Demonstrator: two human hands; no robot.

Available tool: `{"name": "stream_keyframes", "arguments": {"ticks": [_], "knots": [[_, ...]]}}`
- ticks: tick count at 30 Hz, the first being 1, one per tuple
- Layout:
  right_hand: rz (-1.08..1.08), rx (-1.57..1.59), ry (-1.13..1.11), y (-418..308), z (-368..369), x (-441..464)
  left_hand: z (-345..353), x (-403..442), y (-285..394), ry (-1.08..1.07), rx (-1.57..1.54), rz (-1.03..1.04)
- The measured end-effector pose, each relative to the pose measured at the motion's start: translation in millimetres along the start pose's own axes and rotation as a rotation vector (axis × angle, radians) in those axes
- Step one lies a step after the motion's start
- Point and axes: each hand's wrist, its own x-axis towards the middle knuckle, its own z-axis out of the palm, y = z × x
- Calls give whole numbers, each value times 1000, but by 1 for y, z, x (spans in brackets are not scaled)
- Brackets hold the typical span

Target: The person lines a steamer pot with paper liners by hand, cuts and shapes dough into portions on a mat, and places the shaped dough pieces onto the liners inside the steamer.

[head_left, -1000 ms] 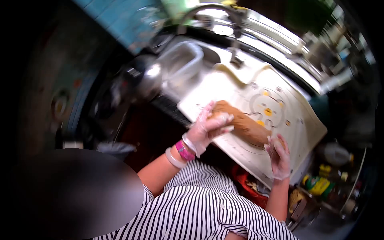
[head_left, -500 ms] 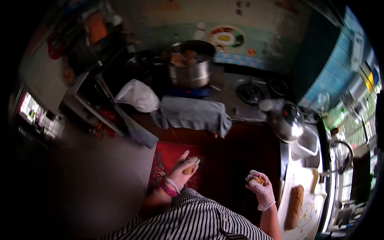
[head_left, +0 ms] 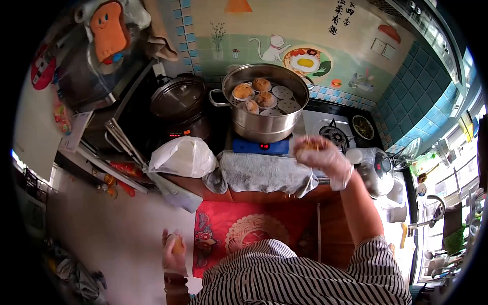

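Observation:
My right hand [head_left: 330, 162], in a clear plastic glove, is raised beside the right front of the steel steamer pot [head_left: 269, 122]. Its fingers are closed around an orange-brown dough piece [head_left: 311, 146], partly hidden and slightly blurred. Low on the left, my gloved left hand [head_left: 174, 260] curls around a pale brown dough ball [head_left: 178, 246]. Inside the pot sit several orange-brown buns [head_left: 243, 91], each on a white paper round. More perforated paper rounds [head_left: 289, 105] lie bare on the pot's right side.
The pot stands on a blue cooker [head_left: 262, 147] with a grey towel [head_left: 269, 173] hanging in front. A dark lidded cooker [head_left: 179, 99] and a white bag [head_left: 183, 157] are to the left. On the right are a gas burner [head_left: 333, 133] and a steel lid [head_left: 377, 175].
My right hand has moved up from the side counter toward the pot with its dough piece. My left hand has shifted left and lower. The view has turned right-side-away, bringing the pot nearer the middle.

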Motion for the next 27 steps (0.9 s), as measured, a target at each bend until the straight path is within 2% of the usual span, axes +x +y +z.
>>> {"name": "stream_keyframes", "arguments": {"ticks": [2,7,10,12,13,14,16,18,23,25,27], "knots": [[23,16,91,-24,-16,46,9,14,3,-44,2,37],[42,-227,230,-46,-89,194,70,31,-16,45,-112,36],[59,-316,258,-21,-136,280,104,38,-32,25,-136,14],[44,-327,273,-2,-146,309,118,40,-47,65,-260,45],[60,-467,317,11,-158,329,130,38,-51,31,-222,60],[72,-609,362,15,-162,340,133,41,-55,35,-221,59],[109,-597,344,25,-170,350,136,43,-67,35,-236,72],[59,-798,434,33,-176,365,141,48,-71,46,-223,93],[43,-934,430,39,-176,370,156,57,-71,90,-170,96],[169,-1097,340,28,-170,363,159,63,-73,56,-169,97],[216,-1123,312,13,-159,354,165,68,-73,33,-171,94]]}}
